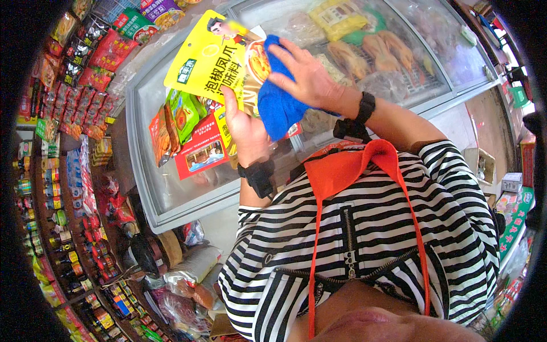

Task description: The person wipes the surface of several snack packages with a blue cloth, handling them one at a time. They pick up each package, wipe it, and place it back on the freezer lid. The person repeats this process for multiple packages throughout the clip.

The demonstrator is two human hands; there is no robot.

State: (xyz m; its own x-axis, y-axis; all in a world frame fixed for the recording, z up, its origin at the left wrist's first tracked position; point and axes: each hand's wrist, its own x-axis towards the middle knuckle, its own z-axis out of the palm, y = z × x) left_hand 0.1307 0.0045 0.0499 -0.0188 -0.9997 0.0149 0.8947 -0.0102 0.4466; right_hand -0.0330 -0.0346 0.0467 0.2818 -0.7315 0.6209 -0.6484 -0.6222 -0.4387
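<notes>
My left hand (248, 132) holds a yellow seasoning packet (201, 64) from its lower edge, thumb on the front. The packet is tilted above a chest freezer and bears printed writing and a food picture. Spread over its right part is a blue cloth (280, 104), which my right hand (305, 77) holds against the packet. Some of the packet is hidden beneath the cloth. Below the packet, a green packet (183, 115), an orange-red packet (160, 137) and a red packet (203, 154) lie overlapping on the freezer's glass top. Another yellow packet (223, 128) shows partly beside my left hand.
The chest freezer's grey frame (141, 171) surrounds the glass. Plucked poultry (380, 51) and a yellow bag (337, 19) are inside. Shelves of bottles and jars (53, 188) stand at left, with hanging red packets (109, 51) above. Plastic bags (183, 299) lie at lower left.
</notes>
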